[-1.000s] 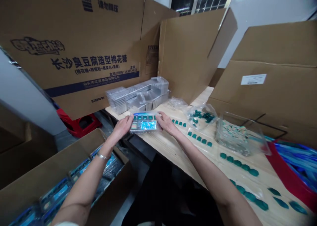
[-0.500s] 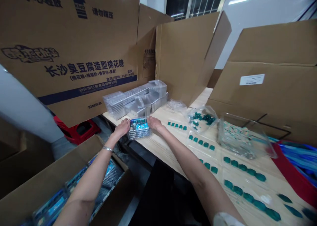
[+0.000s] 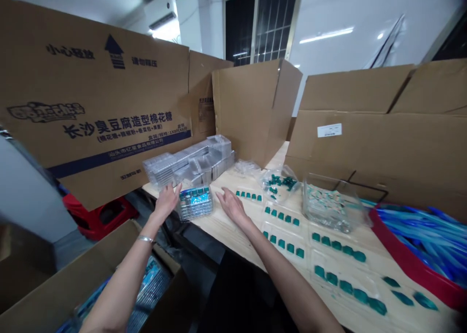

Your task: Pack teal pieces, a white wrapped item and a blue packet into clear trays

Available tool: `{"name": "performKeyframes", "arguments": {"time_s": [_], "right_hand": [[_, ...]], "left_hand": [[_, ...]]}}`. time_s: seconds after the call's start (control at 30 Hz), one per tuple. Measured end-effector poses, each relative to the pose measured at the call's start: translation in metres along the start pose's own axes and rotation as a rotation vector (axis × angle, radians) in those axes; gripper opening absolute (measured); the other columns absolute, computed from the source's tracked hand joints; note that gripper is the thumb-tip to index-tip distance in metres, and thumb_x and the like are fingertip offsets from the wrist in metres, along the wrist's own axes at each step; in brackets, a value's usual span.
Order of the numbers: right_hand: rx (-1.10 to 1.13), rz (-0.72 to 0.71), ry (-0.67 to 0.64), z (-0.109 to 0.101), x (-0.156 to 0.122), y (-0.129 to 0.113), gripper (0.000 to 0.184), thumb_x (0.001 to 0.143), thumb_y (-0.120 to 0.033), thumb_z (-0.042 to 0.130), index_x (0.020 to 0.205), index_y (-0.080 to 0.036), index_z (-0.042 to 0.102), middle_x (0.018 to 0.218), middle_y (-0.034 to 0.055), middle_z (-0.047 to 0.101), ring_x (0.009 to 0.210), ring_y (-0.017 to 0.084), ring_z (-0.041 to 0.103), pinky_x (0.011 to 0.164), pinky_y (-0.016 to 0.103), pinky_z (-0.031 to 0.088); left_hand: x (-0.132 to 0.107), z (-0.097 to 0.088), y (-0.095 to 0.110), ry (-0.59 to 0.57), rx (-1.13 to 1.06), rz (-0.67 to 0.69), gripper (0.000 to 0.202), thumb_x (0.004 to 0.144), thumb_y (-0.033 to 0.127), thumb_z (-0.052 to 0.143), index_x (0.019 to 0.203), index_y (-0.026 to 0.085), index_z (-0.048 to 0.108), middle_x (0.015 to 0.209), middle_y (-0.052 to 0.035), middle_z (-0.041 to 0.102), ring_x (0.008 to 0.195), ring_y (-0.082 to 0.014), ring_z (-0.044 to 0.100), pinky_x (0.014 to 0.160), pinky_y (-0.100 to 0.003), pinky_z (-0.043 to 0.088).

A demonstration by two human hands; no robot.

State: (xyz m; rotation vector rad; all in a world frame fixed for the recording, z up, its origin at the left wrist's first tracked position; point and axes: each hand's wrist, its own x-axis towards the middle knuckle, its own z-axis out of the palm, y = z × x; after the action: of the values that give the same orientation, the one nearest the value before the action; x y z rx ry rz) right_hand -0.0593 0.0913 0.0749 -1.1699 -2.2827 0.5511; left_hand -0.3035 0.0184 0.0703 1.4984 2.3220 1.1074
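Hands are sitting apart, both open, gripping nothing. Left hand (image 3: 167, 201) is hovering just left of the filled blister tray (image 3: 195, 203), which is lying on the wood table (image 3: 215, 228); right hand (image 3: 231, 206) is staying right of it, not touching. Empty clear trays (image 3: 189, 165) are sitting stacked just behind it.

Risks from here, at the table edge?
The clear plastic tray pack sits near the front edge of the table, and the left hand is only beside it, so a bump might tip it over the edge. The right forearm lies close to the blister trays of teal pieces; a brush could shift them.
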Motion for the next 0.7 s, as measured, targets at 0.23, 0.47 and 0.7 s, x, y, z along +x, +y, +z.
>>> {"name": "performKeyframes", "arguments": {"time_s": [0.23,0.47,0.7], "right_hand": [[0.092,-0.187,0.044,-0.024,-0.103,0.056,0.035,0.092,-0.034,0.037,0.064,-0.02,0.054,0.073,0.005,0.059,0.072,0.018,0.059,0.067,0.029,0.044],[0.298,-0.093,0.084,-0.048,-0.179,0.082,0.019,0.089,-0.03,0.044,0.077,-0.024,0.057,0.075,0.0023,0.059,0.07,0.019,0.058,0.064,0.03,0.045],[0.288,0.028,0.072,-0.056,-0.214,0.085,0.028,0.089,-0.033,0.044,0.064,-0.022,0.052,0.066,0.0009,0.054,0.063,0.017,0.054,0.059,0.029,0.043]], "left_hand": [[0.051,0.027,0.073,0.049,0.447,0.244,0.032,0.085,0.026,0.044,0.112,0.015,0.056,0.118,-0.0171,0.053,0.116,-0.0322,0.039,0.095,-0.044,0.03],[0.085,0.075,0.11,-0.098,0.358,0.362,0.028,0.083,0.018,0.043,0.103,0.01,0.061,0.114,-0.0216,0.057,0.116,-0.0338,0.044,0.095,-0.047,0.029],[0.043,0.173,0.123,-0.424,0.158,0.429,0.044,0.078,0.031,0.056,0.12,0.017,0.053,0.126,-0.0137,0.054,0.119,-0.025,0.046,0.097,-0.033,0.033]]}}
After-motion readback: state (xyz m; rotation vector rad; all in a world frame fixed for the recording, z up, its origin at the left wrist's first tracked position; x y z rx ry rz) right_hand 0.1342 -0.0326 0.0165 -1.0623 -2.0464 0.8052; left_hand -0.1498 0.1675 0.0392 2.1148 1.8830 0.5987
